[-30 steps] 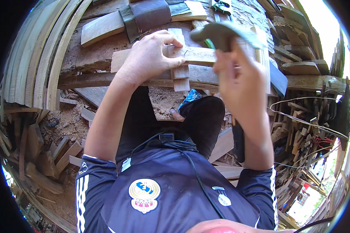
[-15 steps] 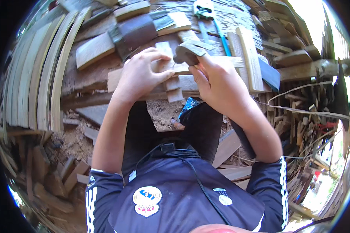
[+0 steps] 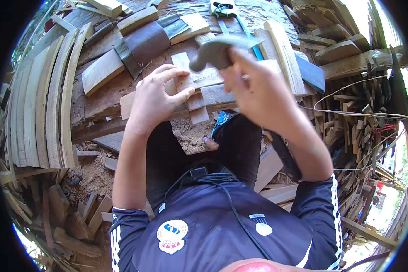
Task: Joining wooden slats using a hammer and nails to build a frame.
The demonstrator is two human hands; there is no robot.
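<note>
My right hand (image 3: 258, 88) is wrapped round the handle of a claw hammer (image 3: 215, 52). The hammer head is blurred and hangs over the wood pieces. To its left, my left hand (image 3: 152, 97) grips a short wooden strip (image 3: 197, 103) with curved thumb and forefinger, which lie apart on it. This strip lies across a longer pale board (image 3: 213, 77) at the near edge of the bench. Between hand and hammer a thin sliver, perhaps a nail, shows on the wood, too small to be sure of.
Long planks (image 3: 43, 104) stand in a row at the left. Behind my hands lie a dark curved block (image 3: 146, 43), a handsaw (image 3: 223, 9) and loose wood blocks. Two pale boards (image 3: 283, 56) lie at the right, beside heaped scrap wood (image 3: 349, 122). Sawdust (image 3: 192, 136) covers the floor.
The hammer has been raised slightly and moved left, blurring with motion. My left thumb and forefinger have drawn back from their near pinch onto the strip. The whole view has shifted a little.
</note>
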